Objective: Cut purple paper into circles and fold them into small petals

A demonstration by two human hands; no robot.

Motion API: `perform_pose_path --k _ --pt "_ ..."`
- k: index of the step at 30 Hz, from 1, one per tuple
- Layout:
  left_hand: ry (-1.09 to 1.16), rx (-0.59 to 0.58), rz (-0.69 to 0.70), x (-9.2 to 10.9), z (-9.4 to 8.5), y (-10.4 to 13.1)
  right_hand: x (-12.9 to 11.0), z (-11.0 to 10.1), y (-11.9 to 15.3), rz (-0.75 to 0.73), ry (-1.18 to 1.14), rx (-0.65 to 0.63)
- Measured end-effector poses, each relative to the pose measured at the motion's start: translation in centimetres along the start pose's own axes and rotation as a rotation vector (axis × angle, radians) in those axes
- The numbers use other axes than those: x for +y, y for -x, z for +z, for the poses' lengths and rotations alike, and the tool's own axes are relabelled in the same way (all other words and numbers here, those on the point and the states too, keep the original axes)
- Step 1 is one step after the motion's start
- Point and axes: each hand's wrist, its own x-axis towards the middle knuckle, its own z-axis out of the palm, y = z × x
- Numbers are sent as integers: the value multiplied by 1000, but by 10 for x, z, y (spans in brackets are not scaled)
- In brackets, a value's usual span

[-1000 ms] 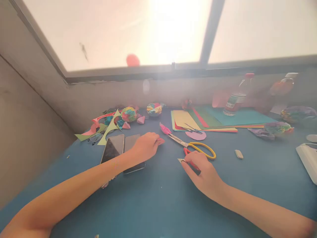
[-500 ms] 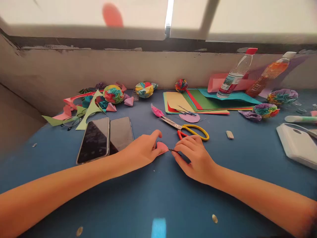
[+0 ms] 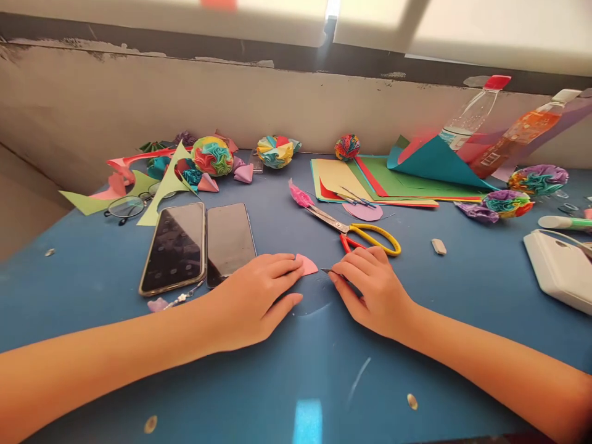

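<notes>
My left hand (image 3: 268,296) rests on the table with fingers stretched out and thumb apart. Its fingertips press on a small pink folded paper wedge (image 3: 307,265), whose rounded edge shows. Across a short gap, my right hand (image 3: 370,287) pinches a slim dark pointed tool (image 3: 326,271). Only its tip shows, pointing left at the paper without touching it; the rest is hidden by my fingers. Just beyond my right hand lie scissors (image 3: 341,227) with one yellow and one red handle, a bright pink piece at their tips.
Two phones (image 3: 173,246) lie beyond my left forearm. Colored paper sheets (image 3: 337,176), a purple paper disc (image 3: 363,211) and two bottles (image 3: 518,139) are at the back. Paper balls (image 3: 213,155), glasses (image 3: 126,207), an eraser (image 3: 438,246) and a white device (image 3: 559,265) lie around.
My left hand has flattened, its fingers now over the paper and its thumb off it. The tool's tip has come away from the paper. The teal sheet by the bottles has curled up.
</notes>
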Motion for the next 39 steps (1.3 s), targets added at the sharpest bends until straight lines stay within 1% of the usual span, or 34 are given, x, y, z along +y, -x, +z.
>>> perform_pose_path --k 3,6,8,11,17,24,29,33,37,39 --pt "-6 -51 15 4 -3 7 -6 3 -5 -14 3 -19" --pt "2 -72 38 4 -2 12 -10 5 -10 -36 -8 -70" --pt "3 -54 47 1 1 15 -11 6 -12 -44 -13 -105" --pt "17 -22 47 -2 5 18 -10 7 -13 -30 -7 -123" --pt "1 -32 30 0 4 16 -8 7 -11 -54 -14 -173" --pt "-19 -19 42 -3 9 16 -7 4 -12 -24 -89 -205" --pt "-6 -7 46 -3 9 15 -6 3 -11 -7 -107 -215" --pt "7 13 54 -4 9 14 -4 2 -7 -8 -144 -186" --pt "55 65 21 -9 12 15 -4 1 -5 -9 -171 -93" --pt "14 79 13 -12 13 15 -5 1 -5 -12 -173 -65"
